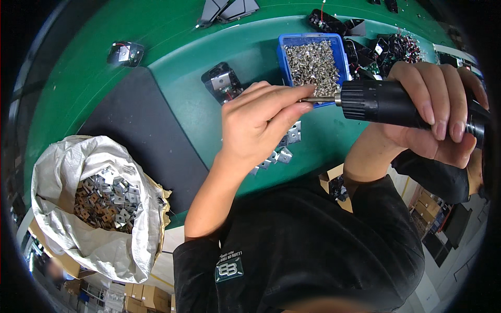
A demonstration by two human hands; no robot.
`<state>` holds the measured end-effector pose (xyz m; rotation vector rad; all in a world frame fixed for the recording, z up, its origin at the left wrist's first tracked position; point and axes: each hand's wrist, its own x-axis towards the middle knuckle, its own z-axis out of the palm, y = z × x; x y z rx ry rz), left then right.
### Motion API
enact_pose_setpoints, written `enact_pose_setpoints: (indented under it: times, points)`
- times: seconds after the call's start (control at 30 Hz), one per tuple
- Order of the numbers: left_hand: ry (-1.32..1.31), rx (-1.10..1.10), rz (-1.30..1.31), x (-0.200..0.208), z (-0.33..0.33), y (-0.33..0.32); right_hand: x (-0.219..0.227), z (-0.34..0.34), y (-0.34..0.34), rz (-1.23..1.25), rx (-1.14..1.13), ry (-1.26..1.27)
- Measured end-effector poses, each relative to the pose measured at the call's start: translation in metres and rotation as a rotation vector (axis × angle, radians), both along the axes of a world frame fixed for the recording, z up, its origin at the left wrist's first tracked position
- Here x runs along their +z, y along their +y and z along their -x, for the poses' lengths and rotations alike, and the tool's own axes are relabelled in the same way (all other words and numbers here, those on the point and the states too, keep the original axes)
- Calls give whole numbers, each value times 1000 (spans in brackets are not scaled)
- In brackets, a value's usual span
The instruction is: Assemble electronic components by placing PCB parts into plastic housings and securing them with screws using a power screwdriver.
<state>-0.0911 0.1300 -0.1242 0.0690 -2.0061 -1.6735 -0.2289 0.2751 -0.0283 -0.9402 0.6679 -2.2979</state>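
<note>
My right hand (pixel 436 104) is wrapped round a black power screwdriver (pixel 383 100), held level above the table with its metal bit (pixel 326 99) pointing left. My left hand (pixel 261 117) pinches the bit's tip between thumb and forefinger; whether a small screw is there too is hidden. Just behind the bit stands a blue tray (pixel 282 63) full of silvery screws (pixel 313 60). Under and beside my left hand lie several bent metal plates (pixel 284 155). A black plastic housing (pixel 221 79) with a metal plate in it rests beyond my left wrist.
A white woven sack (pixel 49 208) of metal plates (pixel 107 201) stands at the left, beside a dark mat (pixel 148 135). Another black housing (pixel 125 53) lies far left. Wired black parts (pixel 399 49) crowd the back right. Another person's dark sleeve (pixel 430 175) shows at the right.
</note>
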Motion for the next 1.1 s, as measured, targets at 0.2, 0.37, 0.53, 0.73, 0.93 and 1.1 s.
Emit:
enact_pose_setpoints:
  times: [0.2, 0.37, 0.53, 0.73, 0.93, 1.1]
  points:
    - [47, -31, -91, -1, -11, -2, 1, -4, -9, 44, 82, 12]
    - [48, -100, -122, -6, -23, -10, -6, -8, -23, 132, 160, -18]
    - [76, 92, 326, -13, -31, -49, -11, -12, -29, 59, 141, 42]
    - [-333, 176, 656, -24, -47, -76, -43, -32, -65, -107, -99, 208]
    - [-333, 153, 605, -31, -37, -72, -65, -41, -90, -167, -189, 275]
    - [-324, 151, 553, -33, -36, -73, -73, -41, -100, -115, -199, 214]
